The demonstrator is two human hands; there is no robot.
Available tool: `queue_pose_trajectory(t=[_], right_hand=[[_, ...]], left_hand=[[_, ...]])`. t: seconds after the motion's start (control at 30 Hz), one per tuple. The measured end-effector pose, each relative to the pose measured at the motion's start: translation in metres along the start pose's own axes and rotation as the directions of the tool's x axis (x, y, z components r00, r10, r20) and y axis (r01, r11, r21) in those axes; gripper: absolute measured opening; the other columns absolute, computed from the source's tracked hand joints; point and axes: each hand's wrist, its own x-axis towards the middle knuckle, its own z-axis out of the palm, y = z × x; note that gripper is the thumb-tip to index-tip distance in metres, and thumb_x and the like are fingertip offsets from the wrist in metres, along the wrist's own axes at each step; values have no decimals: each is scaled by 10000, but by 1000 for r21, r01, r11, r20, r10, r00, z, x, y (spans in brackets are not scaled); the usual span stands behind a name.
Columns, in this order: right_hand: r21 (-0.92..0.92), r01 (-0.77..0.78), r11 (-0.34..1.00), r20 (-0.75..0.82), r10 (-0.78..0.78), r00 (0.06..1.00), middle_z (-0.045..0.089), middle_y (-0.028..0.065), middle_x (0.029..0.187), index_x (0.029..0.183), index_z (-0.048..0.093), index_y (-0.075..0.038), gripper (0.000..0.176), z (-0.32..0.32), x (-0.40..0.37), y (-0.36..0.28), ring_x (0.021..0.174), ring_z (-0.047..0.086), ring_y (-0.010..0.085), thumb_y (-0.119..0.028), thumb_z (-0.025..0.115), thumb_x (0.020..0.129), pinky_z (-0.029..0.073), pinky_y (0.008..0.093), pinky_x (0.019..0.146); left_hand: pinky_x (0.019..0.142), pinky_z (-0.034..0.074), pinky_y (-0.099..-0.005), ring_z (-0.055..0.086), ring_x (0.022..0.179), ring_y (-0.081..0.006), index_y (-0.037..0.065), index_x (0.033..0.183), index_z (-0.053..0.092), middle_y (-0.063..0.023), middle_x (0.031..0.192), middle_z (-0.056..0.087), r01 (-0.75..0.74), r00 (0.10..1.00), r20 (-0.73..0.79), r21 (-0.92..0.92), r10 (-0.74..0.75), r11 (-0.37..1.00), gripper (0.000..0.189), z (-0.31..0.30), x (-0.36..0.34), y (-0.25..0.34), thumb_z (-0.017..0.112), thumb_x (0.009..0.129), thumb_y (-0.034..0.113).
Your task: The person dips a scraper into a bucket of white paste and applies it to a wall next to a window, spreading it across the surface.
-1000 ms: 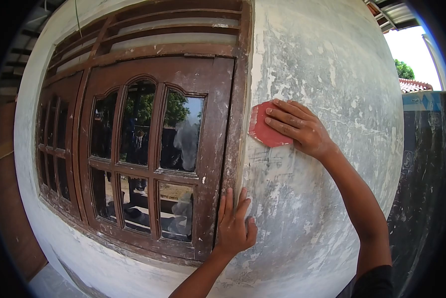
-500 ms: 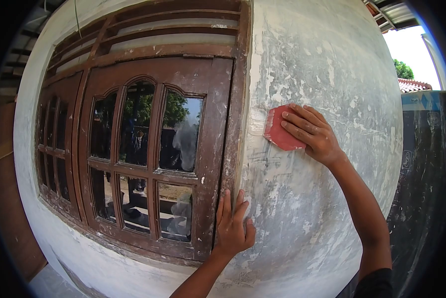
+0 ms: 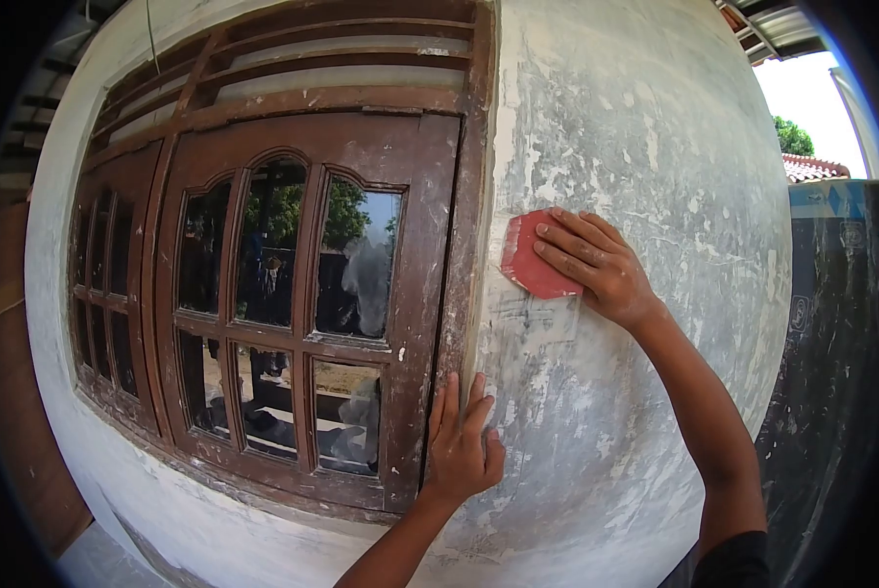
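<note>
A red, flat putty spreader (image 3: pixel 530 267), its left edge smeared with white, lies against the patchy grey-and-white wall (image 3: pixel 635 412). My right hand (image 3: pixel 604 267) grips it from the right, fingers laid over its face; the thumb is hidden. Smooth pale filler (image 3: pixel 499 235) shows on the wall just left of the spreader. Lower down, my left hand (image 3: pixel 462 453) rests with fingers stretched and apart where the brown wooden window frame (image 3: pixel 467 186) meets the wall. It holds nothing.
Left of the wall strip is the brown window shutter (image 3: pixel 307 328) with several reflective glass panes. Slatted vents (image 3: pixel 341 54) run above it. A dark panel with a blue top band (image 3: pixel 836 199) stands beyond the wall at right.
My right hand and the spreader have shifted a little left along the wall, closer to the window frame. The left hand stays in nearly the same place.
</note>
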Motion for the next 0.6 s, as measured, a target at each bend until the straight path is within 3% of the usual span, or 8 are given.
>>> queue_pose_trajectory(t=[0.33, 0.6], right_hand=[[-73, -52, 996, 22, 54, 998, 661, 27, 1424, 1312, 717, -159, 527, -23, -36, 12, 1385, 573, 268, -54, 755, 797, 471, 470, 1137], [12, -33, 999, -48, 34, 998, 667, 36, 1414, 1306, 720, -151, 525, -9, 5, -8, 1379, 576, 279, -53, 757, 792, 473, 476, 1135]], left_hand=[[1196, 269, -610, 401, 1436, -574, -37, 1357, 448, -363, 1456, 542, 11, 1000, -2, -1, -11, 1000, 486, 0, 0, 2, 553, 895, 69], [1195, 271, -611, 406, 1436, -569, -32, 1356, 452, -349, 1461, 546, 20, 1000, 2, -8, -20, 1000, 486, 0, -2, 1, 558, 890, 59]])
